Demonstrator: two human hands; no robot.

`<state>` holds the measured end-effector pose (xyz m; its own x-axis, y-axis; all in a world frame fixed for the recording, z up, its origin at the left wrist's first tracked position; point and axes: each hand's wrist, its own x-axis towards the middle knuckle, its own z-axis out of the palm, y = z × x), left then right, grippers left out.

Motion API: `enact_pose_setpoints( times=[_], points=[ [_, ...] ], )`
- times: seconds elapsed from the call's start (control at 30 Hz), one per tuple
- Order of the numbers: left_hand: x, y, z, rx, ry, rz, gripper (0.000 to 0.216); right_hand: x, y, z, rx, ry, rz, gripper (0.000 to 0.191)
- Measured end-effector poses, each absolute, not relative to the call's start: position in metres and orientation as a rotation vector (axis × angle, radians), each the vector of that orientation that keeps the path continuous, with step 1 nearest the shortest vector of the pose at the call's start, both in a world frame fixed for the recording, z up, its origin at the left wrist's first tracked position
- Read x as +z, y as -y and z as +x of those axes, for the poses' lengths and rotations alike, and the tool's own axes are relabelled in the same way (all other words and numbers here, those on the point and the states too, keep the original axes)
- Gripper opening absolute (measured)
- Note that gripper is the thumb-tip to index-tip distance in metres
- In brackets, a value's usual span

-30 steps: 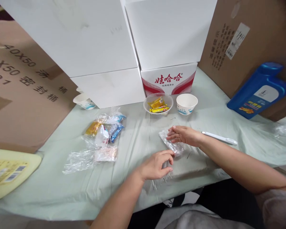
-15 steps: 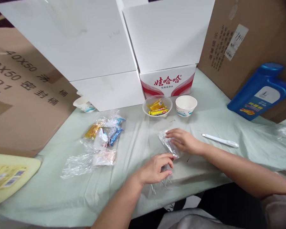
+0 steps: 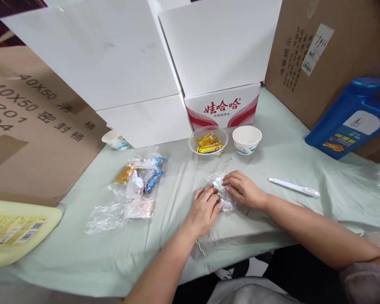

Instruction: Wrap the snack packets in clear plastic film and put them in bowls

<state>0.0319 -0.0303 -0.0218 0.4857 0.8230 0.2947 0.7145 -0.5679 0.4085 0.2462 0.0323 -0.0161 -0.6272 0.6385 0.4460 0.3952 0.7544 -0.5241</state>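
Note:
A crumpled clear plastic wrapper [image 3: 227, 202] lies on the cloth between my hands; what is inside it, if anything, cannot be made out. My left hand [image 3: 204, 207] rests palm down at its left edge, fingers slightly apart and touching the film. From the right, my right hand [image 3: 242, 189] lies over the wrapper, its bent fingertips pressing on top and its thumb hidden. Behind them stand a clear plastic bowl [image 3: 193, 147] with yellow snack packets [image 3: 210, 147] in it and a white paper bowl [image 3: 246, 145]. A white utility knife [image 3: 294, 187] lies right of my right hand.
To the left are a clear bag of blue and yellow packets [image 3: 153, 179] and a pinkish wrapped packet [image 3: 139, 208]. White boxes [image 3: 145, 122] wall off the back. Cardboard cartons [image 3: 41, 139], a blue bottle [image 3: 345, 122] and a pale yellow bottle [image 3: 22, 211] stand at the sides.
My left hand has moved up and left, from the wrapper's near end to its left edge. The wrapper now looks more bunched up. My right hand has hardly moved.

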Motion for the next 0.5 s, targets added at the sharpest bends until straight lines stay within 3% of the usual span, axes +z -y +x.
enact_pose_setpoints(
  times=[0.17, 0.27, 0.5],
  points=[
    [-0.029, 0.027, 0.029, 0.782, -1.413, 2.491, 0.014, -0.004, -0.03, 0.255, 0.629, 2.604, -0.47, 0.026],
    [-0.031, 0.027, 0.028, 0.804, -1.451, 2.492, 0.008, -0.006, -0.024, 0.25, 0.477, 2.743, -0.49, 0.016],
    [-0.02, 0.028, 0.026, 0.669, -1.326, 2.452, 0.021, 0.0, -0.007, 0.246, 0.209, 2.742, -0.437, 0.018]
  ],
)
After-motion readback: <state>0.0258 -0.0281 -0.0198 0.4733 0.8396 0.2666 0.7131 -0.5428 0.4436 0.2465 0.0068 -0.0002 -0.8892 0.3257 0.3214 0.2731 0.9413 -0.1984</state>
